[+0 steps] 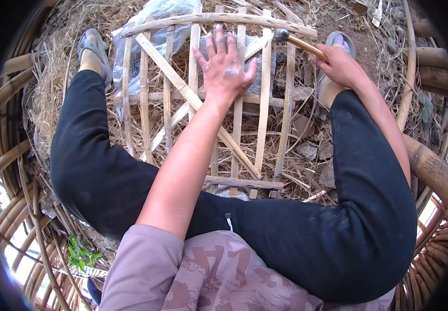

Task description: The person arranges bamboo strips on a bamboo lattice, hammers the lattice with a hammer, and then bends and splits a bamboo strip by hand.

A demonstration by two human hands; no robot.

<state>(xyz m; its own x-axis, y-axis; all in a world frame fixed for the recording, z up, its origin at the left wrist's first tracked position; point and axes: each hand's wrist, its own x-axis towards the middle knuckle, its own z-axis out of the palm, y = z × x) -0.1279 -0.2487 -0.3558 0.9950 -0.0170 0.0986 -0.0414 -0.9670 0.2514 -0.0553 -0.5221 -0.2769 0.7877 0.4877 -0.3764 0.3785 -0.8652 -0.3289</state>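
A lattice of split bamboo slats (pixel 264 103) lies on the ground between my legs, with a curved strip (pixel 161 22) across its far end and diagonal slats crossing it. My left hand (pixel 225 70) is spread over the upper middle of the lattice, fingers stretched out and pointing away from me. To its right, my right hand (pixel 339 65) grips the wooden handle of a hammer (pixel 309 47). The hammer's dark metal head is over the upper right of the lattice, near the curved strip; whether it touches the bamboo I cannot tell.
Translucent plastic sheeting (pixel 151 57) lies under the lattice's upper left. Dry straw and stones (pixel 302 126) cover the ground. My sandalled feet flank the lattice. Bamboo poles (pixel 434 168) stand at the right, and more curved bamboo (pixel 9 160) at the left.
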